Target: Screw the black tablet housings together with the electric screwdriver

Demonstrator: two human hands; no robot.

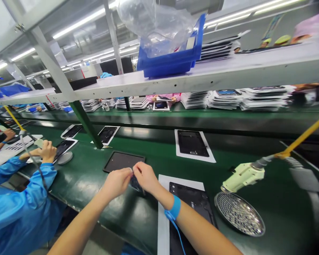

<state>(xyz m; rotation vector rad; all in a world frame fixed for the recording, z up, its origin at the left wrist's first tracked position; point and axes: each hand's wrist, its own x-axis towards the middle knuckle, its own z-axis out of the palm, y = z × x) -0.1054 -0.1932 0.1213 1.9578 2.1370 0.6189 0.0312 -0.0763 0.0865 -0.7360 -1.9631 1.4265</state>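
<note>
Hands, two, bare, at the centre of the clock: left hand (117,182) and right hand (146,177) meet at the fingertips. Fingers of each are drawn together in a pinch; what lies between the tips is too small to tell. Dark item (136,185), one, lies directly below the fingertips, at six o'clock, partly hidden by the right hand; it looks small, nearly black and faintly glossy, its outline unclear.

Black panels, five, each on white sheeting: one near panel (192,203) at four o'clock, passing under the right forearm, its surface matt with small holes at the edge; one far panel (192,143) at two o'clock; three others toward ten o'clock, near panel's smaller-looking counterparts. Shallow black tray (124,162), one, at eleven o'clock, close to the hands. Perforated dish (240,213), one, between three and four o'clock, silvery and round. Pale green tool (243,176), one, at three o'clock, on a yellow cord (305,136). Blue wristband (175,208), one, on the right wrist. Blue bin (170,65), one, at one o'clock, on the shelf (117,85). Neighbouring person in blue sleeves (41,182), at nine o'clock.
</note>
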